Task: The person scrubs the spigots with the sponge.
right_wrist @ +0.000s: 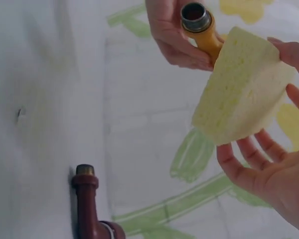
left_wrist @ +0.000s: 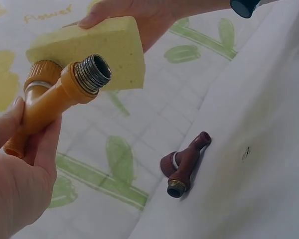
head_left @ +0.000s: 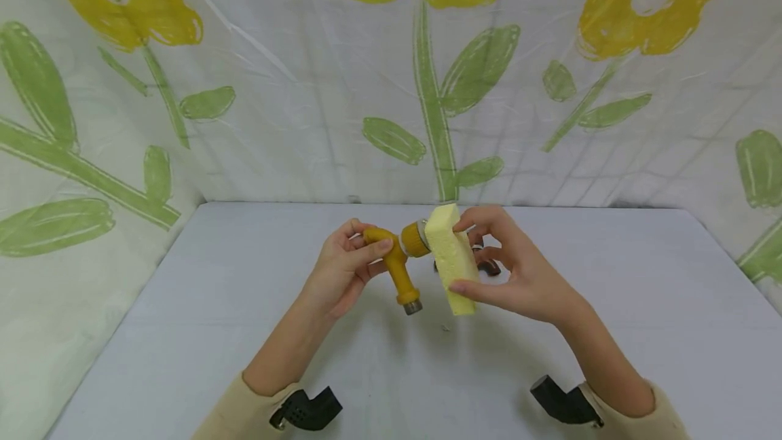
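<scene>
My left hand (head_left: 341,270) pinches an orange angle valve (head_left: 398,276) by one arm, between thumb and fingers. Its threaded metal end (left_wrist: 93,73) points down in the head view. The valve's ribbed knob (head_left: 415,239) faces right, up against a pale yellow sponge (head_left: 451,263); whether they press together I cannot tell. My right hand (head_left: 528,277) grips the block-shaped sponge, thumb on one edge and fingers on the other. Below, a dark red valve of similar shape (left_wrist: 189,162) lies on the table, mostly hidden behind the sponge and right hand in the head view.
The white-covered table (head_left: 214,345) reaches back to a white curtain (head_left: 293,121) printed with yellow flowers and green leaves. A small dark mark or scrap (left_wrist: 246,153) is on the table cover. Black camera mounts (head_left: 308,409) sit on both sleeves.
</scene>
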The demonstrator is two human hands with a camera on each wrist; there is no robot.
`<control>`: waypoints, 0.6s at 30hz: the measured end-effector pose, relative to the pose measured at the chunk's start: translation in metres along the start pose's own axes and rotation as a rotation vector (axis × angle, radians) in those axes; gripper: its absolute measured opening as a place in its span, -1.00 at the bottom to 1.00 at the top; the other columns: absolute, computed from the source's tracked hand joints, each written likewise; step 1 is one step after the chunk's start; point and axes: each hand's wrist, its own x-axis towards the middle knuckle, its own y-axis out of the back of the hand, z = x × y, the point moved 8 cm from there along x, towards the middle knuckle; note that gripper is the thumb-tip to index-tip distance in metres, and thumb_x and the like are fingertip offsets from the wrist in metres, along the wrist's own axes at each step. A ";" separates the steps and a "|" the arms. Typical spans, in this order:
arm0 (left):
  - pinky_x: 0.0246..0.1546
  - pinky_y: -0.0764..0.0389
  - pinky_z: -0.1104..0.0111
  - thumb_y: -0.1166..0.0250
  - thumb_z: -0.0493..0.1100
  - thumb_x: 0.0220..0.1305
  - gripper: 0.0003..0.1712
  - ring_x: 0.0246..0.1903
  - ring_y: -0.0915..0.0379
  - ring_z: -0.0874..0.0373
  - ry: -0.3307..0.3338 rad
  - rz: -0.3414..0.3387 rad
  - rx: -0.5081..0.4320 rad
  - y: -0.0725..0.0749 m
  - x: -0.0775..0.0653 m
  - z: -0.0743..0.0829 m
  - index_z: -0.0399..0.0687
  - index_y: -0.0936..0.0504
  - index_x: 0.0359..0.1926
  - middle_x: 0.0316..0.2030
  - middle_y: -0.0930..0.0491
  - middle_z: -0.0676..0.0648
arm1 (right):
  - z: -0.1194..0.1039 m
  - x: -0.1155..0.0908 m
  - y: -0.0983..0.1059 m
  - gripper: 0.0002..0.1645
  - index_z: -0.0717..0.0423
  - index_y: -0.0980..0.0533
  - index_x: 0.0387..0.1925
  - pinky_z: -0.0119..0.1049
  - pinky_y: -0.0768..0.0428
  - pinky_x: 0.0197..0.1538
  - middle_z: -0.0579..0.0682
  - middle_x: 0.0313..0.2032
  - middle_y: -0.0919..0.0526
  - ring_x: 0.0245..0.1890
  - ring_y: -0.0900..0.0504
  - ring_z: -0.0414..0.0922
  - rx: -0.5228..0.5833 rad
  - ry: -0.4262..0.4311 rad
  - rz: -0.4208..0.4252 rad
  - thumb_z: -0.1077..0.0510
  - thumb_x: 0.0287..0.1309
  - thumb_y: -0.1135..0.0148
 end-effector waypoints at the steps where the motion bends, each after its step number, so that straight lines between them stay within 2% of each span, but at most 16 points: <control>1: -0.15 -0.80 0.34 -0.14 -0.55 0.42 -0.74 -0.30 -0.70 0.17 0.002 0.002 0.005 0.000 0.000 -0.001 -0.11 -0.39 -0.19 -0.31 -0.68 -0.01 | -0.002 0.000 0.000 -0.22 0.07 -0.40 0.22 -0.20 -0.70 -0.11 -0.03 0.16 -0.42 -0.03 -0.43 -0.04 -0.035 0.022 0.016 0.42 0.02 -0.59; 5: -0.16 -0.81 0.34 -0.17 -0.57 0.40 -0.73 -0.32 -0.73 0.17 0.007 0.004 0.033 -0.001 0.001 -0.002 -0.15 -0.39 -0.13 -0.31 -0.72 0.00 | -0.010 0.000 0.002 -0.21 -0.02 -0.54 0.15 -0.21 -0.65 -0.10 -0.04 0.15 -0.42 0.01 -0.43 -0.08 -0.185 0.100 0.090 0.36 -0.14 -0.69; 8: -0.16 -0.81 0.34 -0.20 -0.58 0.38 -0.71 -0.31 -0.75 0.17 -0.003 -0.014 0.067 -0.003 0.000 -0.002 -0.15 -0.39 -0.13 -0.30 -0.76 0.01 | -0.014 0.000 0.003 -0.23 -0.07 -0.60 0.14 -0.23 -0.64 -0.11 -0.03 0.15 -0.46 0.07 -0.47 -0.11 -0.250 0.130 0.139 0.33 -0.18 -0.69; 12: -0.13 -0.80 0.31 -0.21 -0.59 0.35 -0.69 -0.28 -0.76 0.16 -0.030 -0.061 0.104 -0.005 -0.001 0.000 -0.13 -0.40 -0.17 -0.27 -0.79 0.01 | -0.011 0.001 0.005 -0.29 -0.01 -0.60 0.18 -0.25 -0.67 -0.11 -0.01 0.22 -0.52 0.11 -0.49 -0.15 -0.220 0.117 0.151 0.40 -0.06 -0.60; 18: -0.11 -0.79 0.32 -0.19 -0.60 0.33 -0.67 -0.26 -0.76 0.17 -0.044 -0.110 0.106 -0.007 -0.002 0.003 -0.09 -0.42 -0.20 -0.25 -0.79 0.03 | -0.002 0.001 0.006 -0.33 0.07 -0.53 0.28 -0.30 -0.70 -0.07 -0.06 0.28 -0.55 -0.02 -0.49 -0.13 -0.097 0.043 0.124 0.47 0.16 -0.45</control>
